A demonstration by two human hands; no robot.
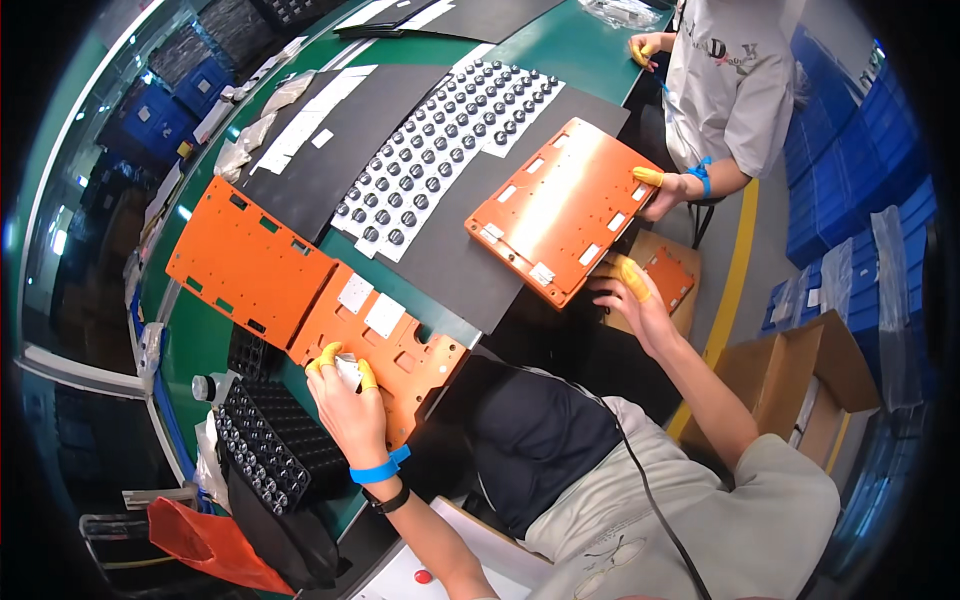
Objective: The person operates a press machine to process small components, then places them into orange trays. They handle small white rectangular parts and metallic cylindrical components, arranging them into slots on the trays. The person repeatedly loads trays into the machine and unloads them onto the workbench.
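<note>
My left hand point(352, 405), with yellow finger cots and a blue wristband, pinches a small white piece point(349, 371) over a cut-out orange panel point(395, 360). Two white rectangular pieces point(383, 315) lie on that panel. A second orange panel point(250, 262) adjoins it on the far left. My right hand point(636, 302), also wearing yellow cots, has its fingers apart beside the near right edge of another orange panel point(570, 205). Whether they touch it, I cannot tell. A co-worker's hand point(665, 190) is at that panel's right edge.
White sheets with rows of black round parts point(420, 165) lie on black mats over the green table point(525, 45). A black tray of round parts point(262, 440) stands left of my left hand. Right of me are an open cardboard box point(770, 385) and stacked blue crates point(850, 150).
</note>
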